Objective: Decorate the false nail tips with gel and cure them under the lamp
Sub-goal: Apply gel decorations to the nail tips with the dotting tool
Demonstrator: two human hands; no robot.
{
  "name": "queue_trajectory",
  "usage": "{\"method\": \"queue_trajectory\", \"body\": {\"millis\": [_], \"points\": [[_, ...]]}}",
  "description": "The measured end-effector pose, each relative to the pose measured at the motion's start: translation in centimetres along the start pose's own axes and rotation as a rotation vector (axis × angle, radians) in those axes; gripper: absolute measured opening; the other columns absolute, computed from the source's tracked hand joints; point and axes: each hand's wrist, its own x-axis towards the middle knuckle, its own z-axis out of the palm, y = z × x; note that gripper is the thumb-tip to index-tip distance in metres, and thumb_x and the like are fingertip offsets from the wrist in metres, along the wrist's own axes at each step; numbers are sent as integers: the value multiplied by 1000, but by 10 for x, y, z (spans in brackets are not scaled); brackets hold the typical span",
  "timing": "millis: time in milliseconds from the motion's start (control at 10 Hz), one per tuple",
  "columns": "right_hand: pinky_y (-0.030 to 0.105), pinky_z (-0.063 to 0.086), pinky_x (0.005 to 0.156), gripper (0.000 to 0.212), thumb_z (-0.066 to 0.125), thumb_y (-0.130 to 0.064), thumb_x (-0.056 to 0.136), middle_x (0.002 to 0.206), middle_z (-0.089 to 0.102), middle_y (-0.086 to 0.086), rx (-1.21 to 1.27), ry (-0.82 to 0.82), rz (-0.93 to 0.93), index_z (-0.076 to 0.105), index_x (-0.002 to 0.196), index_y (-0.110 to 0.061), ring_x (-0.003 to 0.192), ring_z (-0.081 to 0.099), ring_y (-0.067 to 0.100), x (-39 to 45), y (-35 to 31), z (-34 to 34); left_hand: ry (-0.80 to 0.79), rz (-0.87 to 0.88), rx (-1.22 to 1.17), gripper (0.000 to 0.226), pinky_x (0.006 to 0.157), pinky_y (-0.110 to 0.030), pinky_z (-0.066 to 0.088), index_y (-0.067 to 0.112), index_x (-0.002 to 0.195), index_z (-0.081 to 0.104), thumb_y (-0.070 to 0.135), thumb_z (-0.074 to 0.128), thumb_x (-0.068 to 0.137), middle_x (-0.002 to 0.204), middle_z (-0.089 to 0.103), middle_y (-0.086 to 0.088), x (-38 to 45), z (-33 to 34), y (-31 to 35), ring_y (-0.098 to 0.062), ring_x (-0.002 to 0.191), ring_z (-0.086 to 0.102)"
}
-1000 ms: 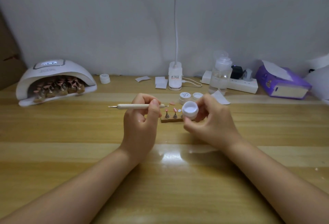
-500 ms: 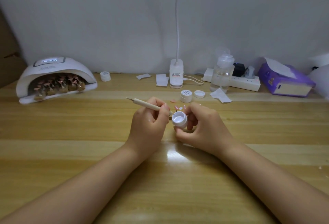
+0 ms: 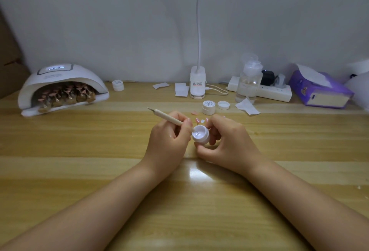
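Note:
My left hand (image 3: pixel 169 139) grips a wooden dotting pen (image 3: pixel 165 116), its lower tip dipped into an open white gel jar (image 3: pixel 200 134). My right hand (image 3: pixel 227 141) holds that jar, tilted toward me, just above the table. Behind the hands a few nail tips (image 3: pixel 202 120) on small stands peek out, mostly hidden. One loose pink tip (image 3: pixel 194 113) lies on the table. The white curing lamp (image 3: pixel 60 83) stands at the far left, lit, with several rows of nail tips on stands (image 3: pixel 65 95) inside.
A closed gel jar (image 3: pixel 208 107) and a loose lid (image 3: pixel 223 105) sit behind the hands. Another small jar (image 3: pixel 117 85), a desk lamp base (image 3: pixel 197 83), a pump bottle (image 3: pixel 248 80), a power strip (image 3: pixel 275 93), paper wipes (image 3: pixel 247 107) and a purple tissue box (image 3: pixel 319 91) line the back.
Both hands came closer together and nearer to me. The pen swung from level to slanted, and its tip went into the jar, which tilted toward me.

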Motion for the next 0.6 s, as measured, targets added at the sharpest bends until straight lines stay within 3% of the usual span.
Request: {"method": "queue_trajectory", "body": {"millis": [300, 500, 600], "points": [[33, 45, 61, 26, 75, -20, 64, 60, 55, -1, -2, -1, 0, 55, 76, -8, 58, 51, 16, 1, 0, -1, 1, 14, -1, 22, 55, -29, 38, 10, 72, 56, 14, 55, 94, 60, 58, -13, 0, 0, -1, -21, 58, 51], [31, 44, 62, 26, 74, -21, 65, 61, 55, 0, 0, -1, 14, 55, 77, -8, 58, 52, 19, 1, 0, 0, 54, 27, -74, 25, 56, -20, 42, 12, 73, 57, 29, 49, 90, 57, 60, 12, 1, -1, 2, -6, 56, 55], [33, 44, 60, 26, 75, -21, 65, 60, 56, 1, -1, 6, 12, 55, 76, -7, 57, 52, 21, 1, 1, 0, 92, -4, -166, 24, 61, -19, 46, 15, 76, 58, 33, 48, 88, 58, 62, 12, 3, -2, 5, -1, 58, 57]]}}
